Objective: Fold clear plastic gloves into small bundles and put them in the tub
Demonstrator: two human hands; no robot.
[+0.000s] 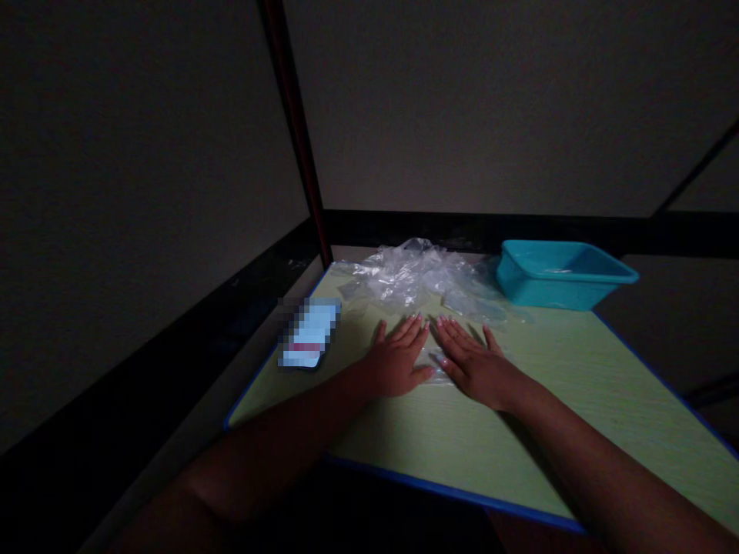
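Both hands lie flat, palms down, on a clear plastic bag (439, 372) on the light green table (398, 446). My left hand (401, 359) has its fingers stretched forward and its thumb pointing right, over the bag's left part. On the bag's right part rests my right hand (474, 363), fingers spread and pointing forward and left. A narrow gap separates the two hands, and the bag shows between them. Just beyond the fingertips is a loose heap of crumpled clear plastic bags (407, 273).
A turquoise basin (554, 288) stands at the table's back right. Near the left edge lies a phone (312, 335) with its screen lit and partly pixelated. Blue edging runs round the table. Dark-trimmed walls rise behind it and on the left.
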